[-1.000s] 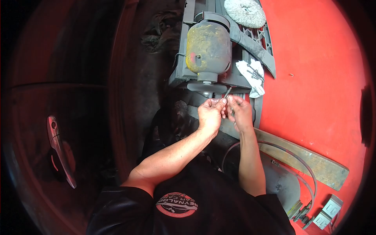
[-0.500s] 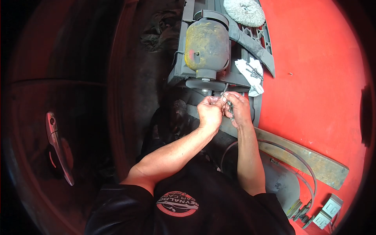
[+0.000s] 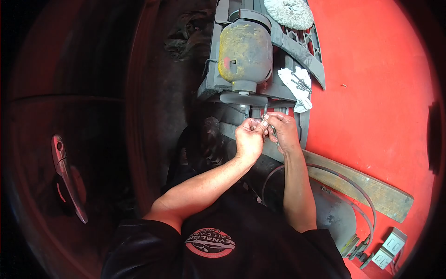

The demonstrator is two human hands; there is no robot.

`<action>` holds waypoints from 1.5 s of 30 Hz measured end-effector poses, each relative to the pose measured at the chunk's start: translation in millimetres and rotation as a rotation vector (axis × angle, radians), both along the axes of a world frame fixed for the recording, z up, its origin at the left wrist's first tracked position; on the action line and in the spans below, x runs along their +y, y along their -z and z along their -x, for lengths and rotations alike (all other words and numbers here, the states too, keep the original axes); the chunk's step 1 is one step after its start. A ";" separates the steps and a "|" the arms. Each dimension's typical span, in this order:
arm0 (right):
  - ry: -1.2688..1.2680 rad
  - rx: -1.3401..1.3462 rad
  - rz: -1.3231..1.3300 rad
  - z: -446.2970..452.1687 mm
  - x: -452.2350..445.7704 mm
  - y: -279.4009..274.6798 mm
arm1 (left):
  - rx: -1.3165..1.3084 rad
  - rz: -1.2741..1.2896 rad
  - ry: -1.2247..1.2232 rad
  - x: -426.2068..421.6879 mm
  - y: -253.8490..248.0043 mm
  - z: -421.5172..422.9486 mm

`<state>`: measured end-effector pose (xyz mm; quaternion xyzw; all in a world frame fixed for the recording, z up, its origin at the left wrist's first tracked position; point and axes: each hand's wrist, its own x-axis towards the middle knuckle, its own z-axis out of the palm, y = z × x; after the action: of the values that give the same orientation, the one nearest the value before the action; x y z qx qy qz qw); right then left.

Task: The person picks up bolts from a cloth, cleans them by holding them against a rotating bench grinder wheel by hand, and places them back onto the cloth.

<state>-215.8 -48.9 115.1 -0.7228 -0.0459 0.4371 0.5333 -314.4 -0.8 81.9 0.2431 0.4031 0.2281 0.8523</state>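
Observation:
My left hand (image 3: 249, 138) and my right hand (image 3: 284, 130) meet in front of the grinder wheel. Between their closed fingertips is a thin dark metal rod (image 3: 265, 108), its upper end pointing up toward the wheel. A second slim metal piece (image 3: 274, 133) shows under the curled fingers of my right hand; its exact kind is too small to tell. Just beyond my hands is the round wheel (image 3: 232, 98) of a worn yellow-and-grey bench grinder (image 3: 248, 51), seen edge-on. The rod looks close to the wheel, but I cannot tell whether they touch.
A white cloth (image 3: 303, 103) with several dark metal pieces lies right of the grinder. Behind it sits a fluffy polishing pad (image 3: 289, 14). A wooden board (image 3: 371, 188), a hose (image 3: 357, 179) and an outlet box (image 3: 390, 246) are at right. A car door handle (image 3: 67, 176) is at left.
The rod's upper end has turned slightly to a more upright angle between my fingers. My hands stay together in nearly the same place.

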 end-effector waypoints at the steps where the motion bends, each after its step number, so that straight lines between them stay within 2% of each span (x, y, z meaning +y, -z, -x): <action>1: -0.045 -0.029 0.054 -1.3 -1.9 0.7 | 0.012 -0.036 0.050 -3.8 6.3 0.0; 8: -0.006 -0.080 0.105 -3.6 5.1 -2.0 | -0.019 -0.064 0.100 -13.1 25.1 -10.3; 14: -0.080 -0.287 0.121 -8.5 1.5 7.9 | -0.022 -0.096 0.141 -10.7 25.9 -13.4; 16: -0.145 -0.433 0.097 -6.2 -0.3 8.1 | -0.032 -0.108 0.139 -9.2 24.1 -12.0; 19: -0.138 -0.313 0.225 -1.4 2.5 -6.7 | -0.035 -0.137 0.157 -5.8 24.1 -5.3; 20: -0.136 -0.314 0.222 -0.7 1.2 -7.2 | -0.034 -0.156 0.174 -3.5 24.2 -4.1; 22: -0.085 -0.096 0.209 1.2 -2.2 -8.0 | -0.043 -0.168 0.178 0.2 25.1 -1.8; 25: -0.148 -0.030 0.118 -4.6 -6.4 -6.2 | -0.107 -0.148 0.180 6.3 27.6 -2.0; 32: -0.139 -0.098 0.135 -7.6 9.2 -13.7 | -0.252 -0.015 0.182 12.2 34.3 -5.8; 34: -0.088 -0.052 0.062 -0.3 20.1 -26.3 | -0.267 0.005 0.193 10.3 34.9 -6.1; 37: -0.048 -0.026 -0.009 -3.3 19.5 -17.1 | -0.277 -0.005 0.194 11.1 33.8 -7.1; 40: -0.065 -0.089 0.091 -2.6 27.0 -28.9 | -0.305 0.008 0.195 13.2 34.8 -8.4; 43: -0.046 -0.032 0.092 -3.3 24.0 -21.9 | -0.411 0.147 0.172 15.3 35.9 -7.8; 45: -0.067 -0.010 0.079 -3.7 19.5 -19.4 | -0.483 0.376 0.161 16.9 33.2 -5.0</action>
<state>-212.0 -29.4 134.5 -0.7434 -0.0556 0.4525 0.4893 -309.3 16.1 48.7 0.0510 0.2038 0.1325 0.9687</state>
